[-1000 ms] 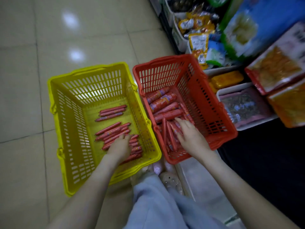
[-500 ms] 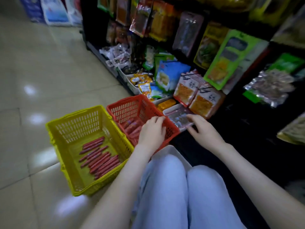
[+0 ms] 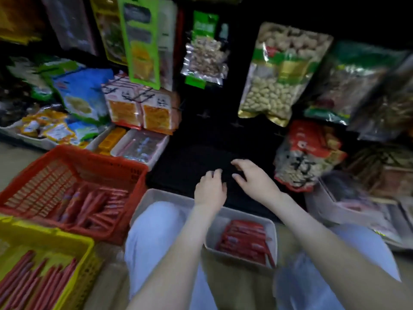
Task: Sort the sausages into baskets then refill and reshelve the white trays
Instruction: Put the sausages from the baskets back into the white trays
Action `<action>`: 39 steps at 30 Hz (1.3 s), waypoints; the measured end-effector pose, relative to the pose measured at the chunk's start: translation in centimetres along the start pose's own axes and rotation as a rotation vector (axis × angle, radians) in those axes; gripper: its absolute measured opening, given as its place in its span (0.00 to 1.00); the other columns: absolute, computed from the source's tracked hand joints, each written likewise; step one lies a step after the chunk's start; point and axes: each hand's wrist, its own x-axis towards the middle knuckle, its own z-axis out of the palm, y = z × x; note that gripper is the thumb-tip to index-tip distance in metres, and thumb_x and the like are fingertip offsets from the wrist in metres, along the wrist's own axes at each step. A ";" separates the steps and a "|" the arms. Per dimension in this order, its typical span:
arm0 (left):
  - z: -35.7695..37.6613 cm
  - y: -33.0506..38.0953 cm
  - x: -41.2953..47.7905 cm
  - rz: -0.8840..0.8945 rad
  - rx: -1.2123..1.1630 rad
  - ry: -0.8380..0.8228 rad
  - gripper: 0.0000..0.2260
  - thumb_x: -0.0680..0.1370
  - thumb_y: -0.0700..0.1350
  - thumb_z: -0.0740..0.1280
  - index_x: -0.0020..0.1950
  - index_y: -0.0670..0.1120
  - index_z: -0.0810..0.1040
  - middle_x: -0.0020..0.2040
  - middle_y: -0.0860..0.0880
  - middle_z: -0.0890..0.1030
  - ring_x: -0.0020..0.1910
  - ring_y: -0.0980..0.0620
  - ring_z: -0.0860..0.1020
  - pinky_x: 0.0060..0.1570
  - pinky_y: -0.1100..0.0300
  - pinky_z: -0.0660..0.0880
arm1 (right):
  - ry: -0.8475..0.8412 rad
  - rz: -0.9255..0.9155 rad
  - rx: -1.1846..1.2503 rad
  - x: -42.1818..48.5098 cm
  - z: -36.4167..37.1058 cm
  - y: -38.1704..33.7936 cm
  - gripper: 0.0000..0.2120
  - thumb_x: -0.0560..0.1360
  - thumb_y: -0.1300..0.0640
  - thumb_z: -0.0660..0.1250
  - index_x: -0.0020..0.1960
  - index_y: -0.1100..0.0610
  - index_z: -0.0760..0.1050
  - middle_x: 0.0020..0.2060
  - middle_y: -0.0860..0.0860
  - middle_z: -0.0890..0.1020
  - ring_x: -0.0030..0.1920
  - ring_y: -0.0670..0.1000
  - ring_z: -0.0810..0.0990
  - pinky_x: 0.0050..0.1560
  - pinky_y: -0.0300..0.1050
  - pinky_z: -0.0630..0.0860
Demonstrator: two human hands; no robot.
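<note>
A white tray (image 3: 271, 229) with red sausages (image 3: 243, 240) lies on the floor between my knees. Above its far edge, my left hand (image 3: 210, 189) hovers with loosely curled fingers and holds nothing. My right hand (image 3: 252, 177) is just beside it, fingers spread, over the dark bottom shelf (image 3: 196, 157), also holding nothing. The red basket (image 3: 138, 173) at the left holds several thicker sausages (image 3: 89, 204). The yellow basket (image 3: 82, 242) at the lower left holds several thin sausages (image 3: 33, 283).
Shelf goods crowd the back: a peanut bag (image 3: 274, 86), a red snack bag (image 3: 306, 155), orange packs (image 3: 138, 108). A white tray of packets (image 3: 143, 146) sits behind the red basket. Another white tray (image 3: 348, 209) lies at the right.
The view swung right from the baskets to the shelf. Both hands left the baskets and now hover together over the dark shelf gap, beyond the white tray.
</note>
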 end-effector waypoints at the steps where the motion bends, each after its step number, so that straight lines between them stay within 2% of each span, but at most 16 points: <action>1: 2.2 0.3 0.4 -0.003 0.008 -0.077 0.21 0.82 0.48 0.58 0.74 0.46 0.62 0.67 0.43 0.70 0.62 0.42 0.71 0.56 0.50 0.71 | -0.022 0.063 0.004 -0.6 0.9 2.4 0.20 0.80 0.54 0.61 0.71 0.54 0.65 0.65 0.51 0.72 0.65 0.50 0.72 0.63 0.45 0.70; 8: 18.8 -1.6 0.3 0.007 0.181 -0.523 0.26 0.81 0.50 0.58 0.78 0.50 0.55 0.71 0.44 0.67 0.67 0.43 0.68 0.66 0.50 0.66 | -0.311 0.459 0.003 -7.0 12.2 17.2 0.21 0.80 0.56 0.58 0.72 0.58 0.61 0.69 0.56 0.68 0.65 0.58 0.72 0.61 0.46 0.67; 10: 23.3 -3.5 -0.6 0.038 0.214 -0.537 0.28 0.80 0.48 0.59 0.78 0.54 0.52 0.66 0.44 0.72 0.61 0.41 0.74 0.61 0.47 0.71 | -0.379 0.569 0.050 -8.6 16.0 20.3 0.24 0.81 0.56 0.57 0.75 0.57 0.56 0.71 0.57 0.64 0.67 0.58 0.69 0.61 0.47 0.68; 14: 29.5 -7.1 -3.0 0.128 0.254 -0.587 0.30 0.69 0.42 0.69 0.69 0.49 0.64 0.56 0.39 0.81 0.48 0.40 0.82 0.46 0.45 0.80 | -0.513 0.723 -0.079 -11.1 22.1 24.4 0.30 0.81 0.57 0.53 0.78 0.55 0.44 0.72 0.56 0.60 0.69 0.58 0.64 0.62 0.52 0.68; 17: 31.0 -8.5 -4.6 0.202 0.278 -0.546 0.53 0.60 0.45 0.80 0.78 0.47 0.54 0.66 0.37 0.74 0.60 0.38 0.77 0.55 0.40 0.75 | -0.588 0.687 -0.213 -11.9 25.5 26.1 0.31 0.80 0.61 0.51 0.78 0.54 0.39 0.73 0.57 0.59 0.69 0.59 0.63 0.64 0.54 0.68; 20: 31.5 -9.3 -5.7 0.311 0.268 -0.499 0.43 0.68 0.50 0.70 0.79 0.48 0.52 0.75 0.38 0.61 0.71 0.38 0.62 0.64 0.38 0.65 | -0.628 0.660 -0.276 -11.6 27.7 26.9 0.32 0.80 0.64 0.49 0.77 0.55 0.37 0.73 0.58 0.60 0.68 0.61 0.63 0.62 0.54 0.69; 22: 32.1 -9.3 -5.9 0.314 0.267 -0.528 0.39 0.69 0.50 0.69 0.77 0.48 0.56 0.76 0.38 0.58 0.72 0.37 0.60 0.67 0.39 0.62 | -0.633 0.667 -0.343 -11.1 28.4 27.1 0.29 0.79 0.65 0.48 0.78 0.57 0.42 0.69 0.60 0.65 0.65 0.62 0.66 0.58 0.55 0.71; 23: 32.5 -9.2 -5.9 0.319 0.275 -0.538 0.41 0.68 0.50 0.71 0.77 0.47 0.56 0.76 0.37 0.59 0.73 0.37 0.60 0.69 0.40 0.59 | -0.598 0.674 -0.369 -10.8 28.5 27.0 0.28 0.77 0.65 0.47 0.77 0.59 0.50 0.65 0.61 0.69 0.61 0.63 0.70 0.54 0.55 0.74; 25: 33.5 -8.9 -5.8 0.335 0.302 -0.565 0.43 0.67 0.49 0.73 0.78 0.47 0.55 0.76 0.37 0.58 0.74 0.37 0.58 0.71 0.40 0.54 | -0.527 0.668 -0.356 -10.4 29.0 26.8 0.27 0.71 0.64 0.48 0.67 0.62 0.72 0.48 0.62 0.79 0.45 0.62 0.78 0.35 0.53 0.77; 27: 33.9 -7.9 -5.3 0.319 0.275 -0.552 0.43 0.69 0.48 0.73 0.78 0.47 0.53 0.77 0.38 0.54 0.75 0.38 0.54 0.72 0.37 0.55 | -0.496 0.708 -0.352 -11.2 29.4 26.9 0.24 0.67 0.64 0.52 0.56 0.62 0.81 0.35 0.59 0.79 0.35 0.60 0.78 0.25 0.48 0.74; 29: 33.6 -6.2 -4.5 0.201 0.230 -0.617 0.37 0.77 0.48 0.66 0.79 0.50 0.46 0.78 0.42 0.45 0.76 0.40 0.46 0.74 0.40 0.51 | -0.438 0.732 -0.316 -11.5 28.7 26.4 0.22 0.65 0.66 0.58 0.57 0.66 0.79 0.35 0.60 0.79 0.35 0.61 0.78 0.27 0.50 0.75; 30: 33.3 -5.1 -3.9 0.084 0.158 -0.651 0.32 0.80 0.49 0.61 0.79 0.51 0.47 0.78 0.43 0.45 0.76 0.41 0.46 0.75 0.44 0.49 | -0.386 0.745 -0.317 -11.3 27.7 25.7 0.23 0.64 0.67 0.60 0.59 0.68 0.77 0.37 0.62 0.79 0.37 0.62 0.78 0.30 0.52 0.76; 32: 33.3 -3.1 -3.0 -0.126 -0.054 -0.569 0.23 0.81 0.48 0.60 0.75 0.48 0.63 0.74 0.42 0.61 0.73 0.43 0.59 0.71 0.51 0.57 | -0.229 0.799 -0.301 -11.6 26.9 24.5 0.24 0.65 0.71 0.62 0.62 0.71 0.72 0.41 0.62 0.79 0.39 0.62 0.77 0.39 0.55 0.77; 34: 33.2 -1.6 -1.6 -0.425 -0.410 -0.586 0.13 0.81 0.49 0.62 0.62 0.46 0.76 0.61 0.43 0.77 0.62 0.43 0.74 0.58 0.55 0.68 | -0.025 0.798 -0.217 -12.2 27.0 23.2 0.28 0.66 0.73 0.65 0.65 0.70 0.68 0.46 0.62 0.78 0.43 0.61 0.75 0.50 0.55 0.73; 37: 32.6 -0.3 -0.4 -0.883 -1.025 -0.836 0.10 0.80 0.54 0.62 0.49 0.51 0.79 0.47 0.47 0.83 0.48 0.47 0.81 0.48 0.56 0.75 | 0.088 0.587 -0.090 -12.2 27.8 20.7 0.26 0.71 0.68 0.60 0.69 0.66 0.63 0.53 0.61 0.77 0.50 0.58 0.73 0.57 0.51 0.68; 39: 32.3 -0.7 0.0 -0.998 -1.182 -0.795 0.10 0.79 0.53 0.63 0.46 0.51 0.81 0.45 0.49 0.85 0.49 0.49 0.82 0.51 0.56 0.76 | 0.072 0.461 -0.060 -11.5 28.4 19.5 0.27 0.71 0.67 0.60 0.69 0.67 0.62 0.56 0.63 0.77 0.54 0.59 0.73 0.58 0.54 0.73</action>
